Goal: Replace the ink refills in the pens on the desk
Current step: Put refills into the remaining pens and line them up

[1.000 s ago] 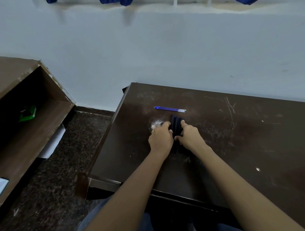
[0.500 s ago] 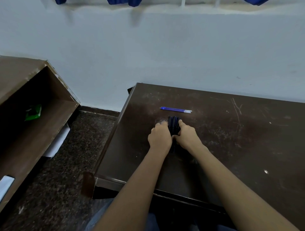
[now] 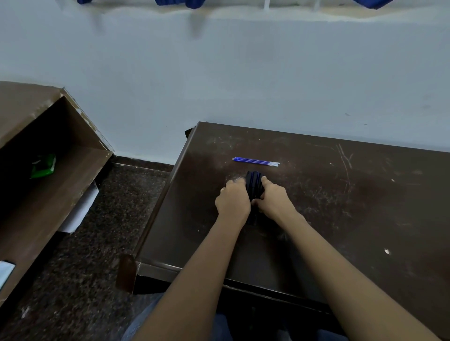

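Bunch of dark blue pens [image 3: 254,183] on scratched dark brown surface [image 3: 341,219], between both hands. Left hand [image 3: 232,200] curls round left side, right hand [image 3: 275,198] pinches right side. Thin blue refills [image 3: 257,161] lie just past bunch.

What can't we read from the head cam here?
- Dark pens, head view: count unclear; left hand and right hand cover their sides, dark against the desk.
- Left hand's grip: fingers hidden behind its own back.
- Blue refills: too small to count surely.
- Green item in the shelf: blurred, shadowed.
- Blue cloth, top: cut off by the frame edge.
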